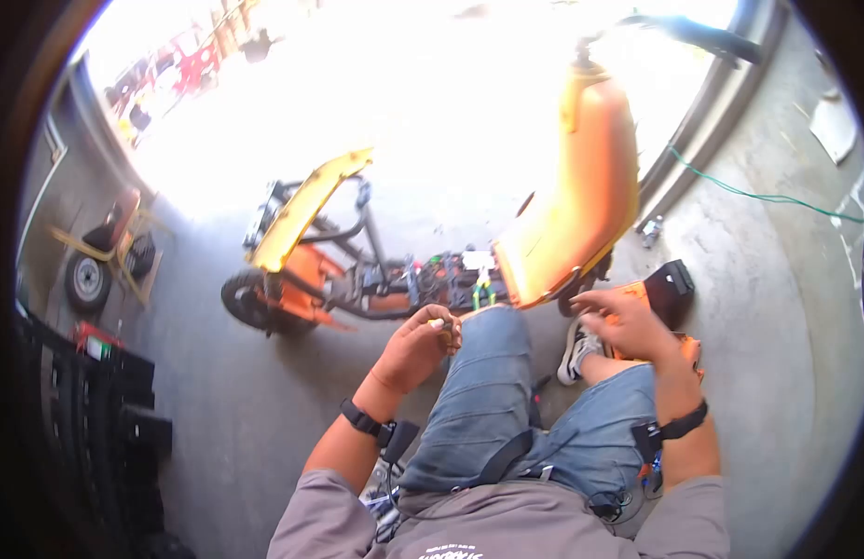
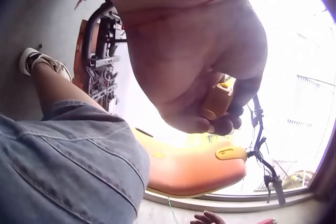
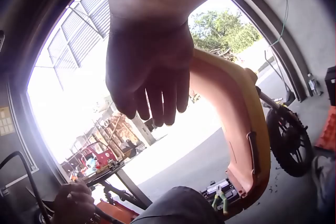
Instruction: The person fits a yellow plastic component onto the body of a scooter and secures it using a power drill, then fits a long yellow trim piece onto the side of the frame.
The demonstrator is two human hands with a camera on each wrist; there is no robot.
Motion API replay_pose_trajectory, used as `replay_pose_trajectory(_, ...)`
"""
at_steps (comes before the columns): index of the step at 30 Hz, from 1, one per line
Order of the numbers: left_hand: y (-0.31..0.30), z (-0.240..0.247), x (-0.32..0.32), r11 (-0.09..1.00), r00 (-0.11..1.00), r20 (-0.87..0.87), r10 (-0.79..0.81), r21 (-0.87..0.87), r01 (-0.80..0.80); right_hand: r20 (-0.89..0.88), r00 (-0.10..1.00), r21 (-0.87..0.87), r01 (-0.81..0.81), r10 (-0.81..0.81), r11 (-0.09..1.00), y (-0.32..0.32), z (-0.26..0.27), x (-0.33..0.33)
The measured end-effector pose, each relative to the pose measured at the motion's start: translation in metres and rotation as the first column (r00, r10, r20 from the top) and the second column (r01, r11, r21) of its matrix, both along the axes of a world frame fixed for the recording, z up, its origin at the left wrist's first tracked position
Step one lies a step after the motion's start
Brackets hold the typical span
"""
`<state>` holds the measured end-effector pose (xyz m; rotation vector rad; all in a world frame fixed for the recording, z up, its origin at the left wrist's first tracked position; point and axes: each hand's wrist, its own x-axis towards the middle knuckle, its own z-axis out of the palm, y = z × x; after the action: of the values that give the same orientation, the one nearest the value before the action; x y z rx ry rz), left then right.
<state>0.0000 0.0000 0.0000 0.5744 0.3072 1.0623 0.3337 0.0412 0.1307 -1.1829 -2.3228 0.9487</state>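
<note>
My left hand (image 1: 421, 347) is above my left knee, fingers curled round a small yellow block-like piece (image 2: 218, 100). Its kind cannot be told, as the fingers and palm cover much of it. Beyond my right knee, my right hand (image 1: 628, 321) hangs in the air with nothing in it; its fingers stretch out nearly straight in the right wrist view. Before me stands an orange scooter (image 1: 581, 196), its frame bare in the middle with wiring and parts (image 1: 432, 279) exposed. Pliers with green and yellow handles (image 1: 484, 291) lie on that frame, close past my knee.
A black-and-orange case (image 1: 670, 291) stands on the floor by my right foot. Black boxes (image 1: 106, 419) line the left side. A wheeled yellow-framed cart (image 1: 110, 252) is at the far left. A green cord (image 1: 768, 197) runs along the right wall.
</note>
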Motion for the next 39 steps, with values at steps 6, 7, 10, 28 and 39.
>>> replay_pose_trajectory(6,0.048,0.113,0.132,0.964,0.978,-0.114,0.173,0.223,-0.145,-0.357,0.917,-0.092,0.158,-0.18,0.983,-0.014,0.047,0.004)
replay_pose_trajectory(7,0.055,0.123,0.144,0.963,0.98,-0.121,0.16,0.238,-0.128,-0.368,0.91,-0.079,0.172,-0.189,0.982,-0.009,0.046,0.001)
replay_pose_trajectory(10,0.067,0.139,0.176,0.949,0.935,-0.294,0.196,0.299,-0.105,-0.559,0.789,0.009,0.312,-0.254,0.95,0.004,0.043,0.002)
replay_pose_trajectory(28,0.056,0.208,0.225,0.623,0.365,-0.574,0.733,0.782,-0.022,-0.756,0.653,0.529,0.647,-0.04,0.55,0.037,0.016,0.074)
replay_pose_trajectory(39,0.06,0.198,0.232,0.309,0.235,-0.355,0.905,0.927,0.212,-0.634,0.772,0.726,0.573,0.048,0.381,0.03,0.009,0.079)
